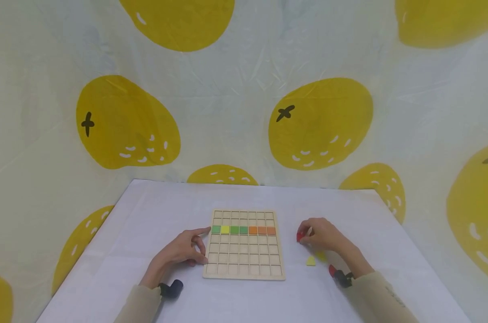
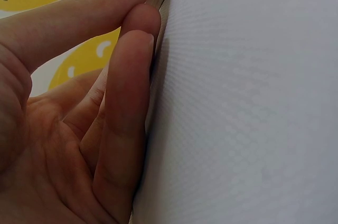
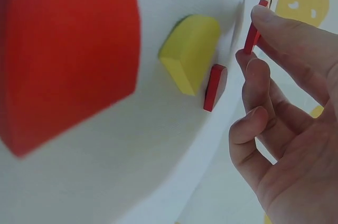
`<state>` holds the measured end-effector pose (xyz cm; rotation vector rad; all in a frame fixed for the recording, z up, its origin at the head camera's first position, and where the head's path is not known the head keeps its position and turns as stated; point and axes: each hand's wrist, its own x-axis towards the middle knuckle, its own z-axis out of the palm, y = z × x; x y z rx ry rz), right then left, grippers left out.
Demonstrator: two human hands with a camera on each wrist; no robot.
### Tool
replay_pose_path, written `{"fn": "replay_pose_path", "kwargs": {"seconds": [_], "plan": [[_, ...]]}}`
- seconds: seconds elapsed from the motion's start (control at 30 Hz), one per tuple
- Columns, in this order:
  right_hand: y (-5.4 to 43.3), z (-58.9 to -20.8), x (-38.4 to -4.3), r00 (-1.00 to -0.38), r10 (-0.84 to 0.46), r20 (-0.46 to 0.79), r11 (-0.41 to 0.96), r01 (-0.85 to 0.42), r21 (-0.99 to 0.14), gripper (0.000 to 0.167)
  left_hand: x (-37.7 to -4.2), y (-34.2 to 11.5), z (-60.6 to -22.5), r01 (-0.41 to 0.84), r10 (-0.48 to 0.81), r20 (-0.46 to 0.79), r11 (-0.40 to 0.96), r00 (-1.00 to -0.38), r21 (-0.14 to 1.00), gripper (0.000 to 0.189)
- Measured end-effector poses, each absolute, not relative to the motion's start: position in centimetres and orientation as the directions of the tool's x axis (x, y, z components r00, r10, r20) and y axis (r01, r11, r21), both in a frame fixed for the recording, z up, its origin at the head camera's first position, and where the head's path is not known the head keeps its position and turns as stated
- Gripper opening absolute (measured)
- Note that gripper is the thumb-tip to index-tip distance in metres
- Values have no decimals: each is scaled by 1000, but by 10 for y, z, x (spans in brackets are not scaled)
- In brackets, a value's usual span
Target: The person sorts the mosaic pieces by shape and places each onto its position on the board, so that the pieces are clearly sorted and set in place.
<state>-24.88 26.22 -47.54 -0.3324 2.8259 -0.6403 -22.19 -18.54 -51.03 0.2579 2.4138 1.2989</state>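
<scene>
A light wooden board (image 1: 244, 250) with a grid of square recesses lies on the table. One row, third from its far edge, holds green, yellow and orange squares (image 1: 262, 230). Along the board's left edge rests my left hand (image 1: 183, 247), its index finger stretched toward the far part and its thumb nearer me. To the right of the board, my right hand (image 1: 320, 234) pinches a small red piece (image 3: 253, 36) between thumb and fingers, just above the table. In the right wrist view this piece is seen nearly edge-on, so its full outline is hidden.
Near my right hand lie yellow pieces with a rounded side (image 3: 195, 44), another red piece (image 3: 214, 87) and a large-looking red piece (image 3: 74, 49) close to the wrist camera. A white cloth covers the table (image 1: 175, 197); behind it hangs a fruit-patterned curtain (image 1: 228, 112).
</scene>
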Motion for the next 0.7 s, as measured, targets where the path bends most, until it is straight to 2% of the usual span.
{"fn": "replay_pose_path", "kwargs": {"seconds": [0.7], "plan": [[251, -457, -250, -939, -326, -113, 855, -242, -459, 15, -222, -186, -510, -15, 363, -244, 533, -899, 846, 99]]}}
